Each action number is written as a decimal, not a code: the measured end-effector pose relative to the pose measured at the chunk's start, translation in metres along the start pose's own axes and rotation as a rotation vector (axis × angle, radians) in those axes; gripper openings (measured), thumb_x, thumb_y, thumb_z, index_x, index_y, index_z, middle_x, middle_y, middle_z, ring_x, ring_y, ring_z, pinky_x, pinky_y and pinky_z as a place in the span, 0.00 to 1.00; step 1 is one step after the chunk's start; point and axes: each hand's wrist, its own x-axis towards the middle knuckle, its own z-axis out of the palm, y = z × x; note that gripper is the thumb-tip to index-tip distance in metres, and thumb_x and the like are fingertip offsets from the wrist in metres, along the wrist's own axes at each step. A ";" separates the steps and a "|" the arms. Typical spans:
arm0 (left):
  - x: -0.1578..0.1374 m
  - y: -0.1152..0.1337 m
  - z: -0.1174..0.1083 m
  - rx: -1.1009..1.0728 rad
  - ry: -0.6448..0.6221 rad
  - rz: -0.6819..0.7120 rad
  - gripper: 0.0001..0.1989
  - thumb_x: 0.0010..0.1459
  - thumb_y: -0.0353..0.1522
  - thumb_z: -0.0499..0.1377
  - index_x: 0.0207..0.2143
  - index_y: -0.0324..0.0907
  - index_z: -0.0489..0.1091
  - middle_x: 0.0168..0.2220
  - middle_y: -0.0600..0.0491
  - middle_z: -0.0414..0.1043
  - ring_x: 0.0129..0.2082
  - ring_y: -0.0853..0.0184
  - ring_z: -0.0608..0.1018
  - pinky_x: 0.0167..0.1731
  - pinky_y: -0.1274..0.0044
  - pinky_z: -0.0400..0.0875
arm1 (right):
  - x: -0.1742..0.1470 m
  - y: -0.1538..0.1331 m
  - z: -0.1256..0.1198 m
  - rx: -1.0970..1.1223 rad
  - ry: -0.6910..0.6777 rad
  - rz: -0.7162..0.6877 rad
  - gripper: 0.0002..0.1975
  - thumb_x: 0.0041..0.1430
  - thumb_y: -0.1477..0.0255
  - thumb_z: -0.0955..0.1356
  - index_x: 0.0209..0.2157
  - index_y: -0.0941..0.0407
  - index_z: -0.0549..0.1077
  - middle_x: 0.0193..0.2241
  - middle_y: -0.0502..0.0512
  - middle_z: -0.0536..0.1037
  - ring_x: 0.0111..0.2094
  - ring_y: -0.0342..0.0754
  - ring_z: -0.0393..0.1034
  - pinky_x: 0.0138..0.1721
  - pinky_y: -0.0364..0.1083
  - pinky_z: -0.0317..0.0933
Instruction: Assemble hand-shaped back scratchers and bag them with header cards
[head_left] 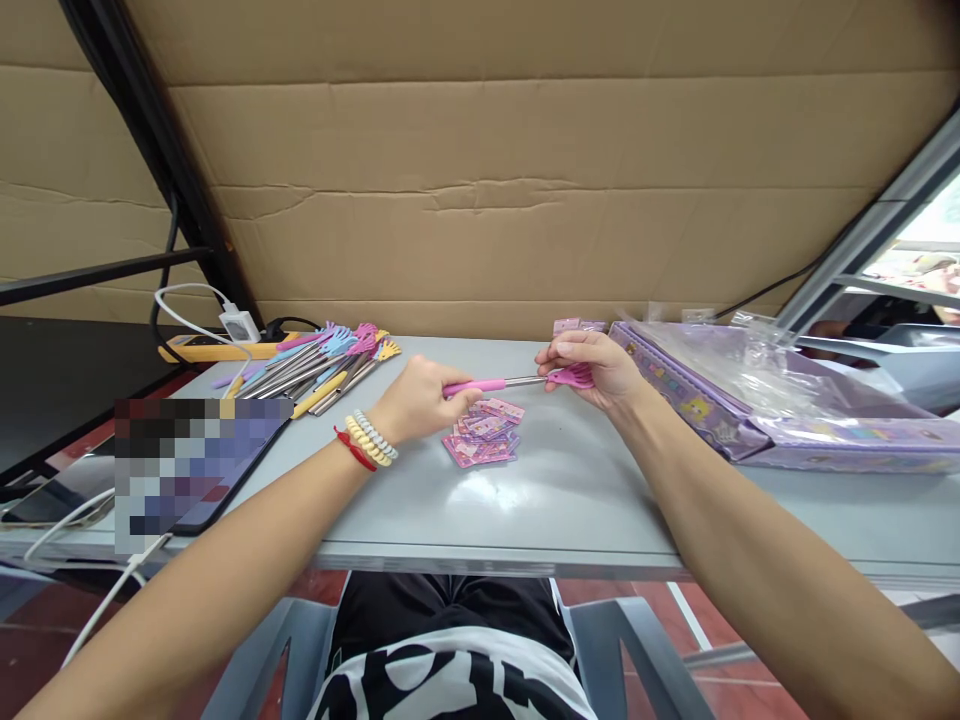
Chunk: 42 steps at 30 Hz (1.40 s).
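A pink telescopic back scratcher [480, 387] is stretched level between my hands above the grey table. My left hand [420, 400], with coiled bands and a red string at its wrist, is closed around the pink handle. The fingers of my right hand [600, 368] grip the other end, by the pink hand-shaped head. Just below the rod lies a loose pile of small pink and purple printed cards [484, 435]. To the left of my left hand is a heap of back scratchers [322, 368] with pink, blue, yellow and purple parts.
On the right sits a purple printed box [694, 400] with clear plastic bags on it. A tablet-like device [232, 470], partly blurred, lies at the left with white cables. Behind it are a yellow power strip [217, 350] and white charger [239, 322]. Cardboard [480, 200] backs the table.
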 end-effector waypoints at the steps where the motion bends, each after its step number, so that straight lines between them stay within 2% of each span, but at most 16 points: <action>1: 0.001 0.000 -0.001 -0.054 -0.006 -0.045 0.17 0.55 0.39 0.54 0.27 0.38 0.78 0.13 0.58 0.57 0.17 0.74 0.55 0.20 0.78 0.50 | -0.001 -0.001 0.002 0.010 -0.006 -0.009 0.11 0.36 0.68 0.75 0.21 0.58 0.72 0.25 0.57 0.77 0.24 0.48 0.73 0.20 0.45 0.69; 9: 0.005 0.000 -0.006 -0.555 -0.181 -0.481 0.18 0.51 0.43 0.59 0.31 0.36 0.77 0.12 0.62 0.44 0.14 0.76 0.50 0.16 0.78 0.47 | -0.006 -0.006 0.018 0.016 -0.027 -0.139 0.11 0.34 0.70 0.78 0.20 0.59 0.75 0.22 0.54 0.77 0.23 0.46 0.72 0.21 0.45 0.71; 12: 0.005 0.003 -0.005 -0.613 -0.200 -0.554 0.18 0.51 0.42 0.59 0.31 0.36 0.77 0.13 0.62 0.42 0.14 0.76 0.49 0.14 0.78 0.47 | -0.007 -0.006 0.021 -0.015 -0.029 -0.177 0.10 0.34 0.72 0.78 0.19 0.59 0.76 0.20 0.53 0.76 0.22 0.45 0.71 0.22 0.45 0.72; 15: 0.004 0.009 -0.006 -0.502 -0.153 -0.431 0.18 0.52 0.43 0.58 0.31 0.37 0.78 0.13 0.61 0.44 0.15 0.76 0.50 0.16 0.79 0.46 | -0.007 -0.005 0.022 -0.027 -0.012 -0.187 0.10 0.33 0.71 0.78 0.19 0.59 0.76 0.19 0.53 0.76 0.20 0.44 0.71 0.21 0.45 0.72; 23: -0.005 0.017 0.003 -0.027 0.086 0.025 0.17 0.57 0.37 0.53 0.21 0.38 0.73 0.13 0.59 0.52 0.16 0.75 0.53 0.19 0.78 0.48 | -0.007 -0.008 0.022 -0.025 0.011 -0.180 0.10 0.31 0.72 0.78 0.18 0.60 0.77 0.16 0.54 0.75 0.18 0.45 0.71 0.21 0.45 0.72; 26: -0.008 0.012 0.011 0.123 0.154 0.184 0.16 0.60 0.36 0.51 0.24 0.39 0.71 0.14 0.58 0.58 0.16 0.74 0.59 0.19 0.78 0.52 | -0.007 -0.010 0.021 -0.033 0.019 -0.182 0.11 0.30 0.72 0.79 0.17 0.60 0.77 0.16 0.54 0.75 0.18 0.46 0.70 0.19 0.45 0.70; 28: -0.010 0.007 0.016 0.194 0.165 0.240 0.15 0.61 0.36 0.50 0.27 0.39 0.71 0.16 0.56 0.62 0.16 0.72 0.63 0.20 0.79 0.54 | -0.007 -0.010 0.020 -0.041 0.009 -0.173 0.11 0.30 0.71 0.79 0.17 0.60 0.77 0.16 0.54 0.75 0.17 0.46 0.70 0.19 0.45 0.69; 32: -0.008 -0.008 0.018 0.238 0.069 0.244 0.15 0.62 0.36 0.49 0.30 0.41 0.72 0.18 0.54 0.68 0.18 0.71 0.68 0.22 0.79 0.57 | -0.004 -0.001 0.018 -0.050 -0.034 -0.098 0.12 0.30 0.69 0.78 0.18 0.60 0.76 0.18 0.54 0.76 0.20 0.46 0.71 0.22 0.46 0.70; 35: -0.004 -0.016 0.014 0.276 -0.047 0.176 0.14 0.61 0.36 0.50 0.34 0.42 0.74 0.22 0.52 0.73 0.22 0.68 0.71 0.24 0.78 0.59 | 0.000 0.009 0.019 -0.151 -0.054 -0.056 0.14 0.34 0.65 0.77 0.21 0.60 0.76 0.20 0.54 0.76 0.22 0.45 0.70 0.24 0.46 0.68; 38: 0.000 -0.020 0.009 0.346 -0.059 0.058 0.14 0.60 0.39 0.52 0.35 0.43 0.76 0.26 0.50 0.75 0.27 0.65 0.74 0.27 0.76 0.60 | 0.002 0.016 0.022 -0.465 -0.071 -0.036 0.15 0.39 0.62 0.74 0.23 0.60 0.75 0.20 0.52 0.74 0.21 0.42 0.66 0.22 0.43 0.61; 40: 0.002 -0.023 0.006 0.366 -0.051 -0.010 0.15 0.59 0.40 0.53 0.35 0.44 0.76 0.29 0.50 0.76 0.29 0.64 0.74 0.28 0.75 0.60 | 0.002 0.018 0.023 -0.716 -0.082 -0.056 0.15 0.44 0.60 0.71 0.23 0.60 0.75 0.19 0.51 0.72 0.21 0.41 0.62 0.21 0.42 0.55; 42: 0.003 -0.028 0.005 0.364 -0.058 -0.067 0.15 0.59 0.42 0.53 0.34 0.44 0.76 0.31 0.50 0.76 0.31 0.63 0.74 0.28 0.75 0.60 | 0.002 0.019 0.023 -0.867 -0.092 -0.089 0.15 0.47 0.60 0.69 0.22 0.60 0.74 0.19 0.50 0.70 0.21 0.40 0.60 0.22 0.42 0.52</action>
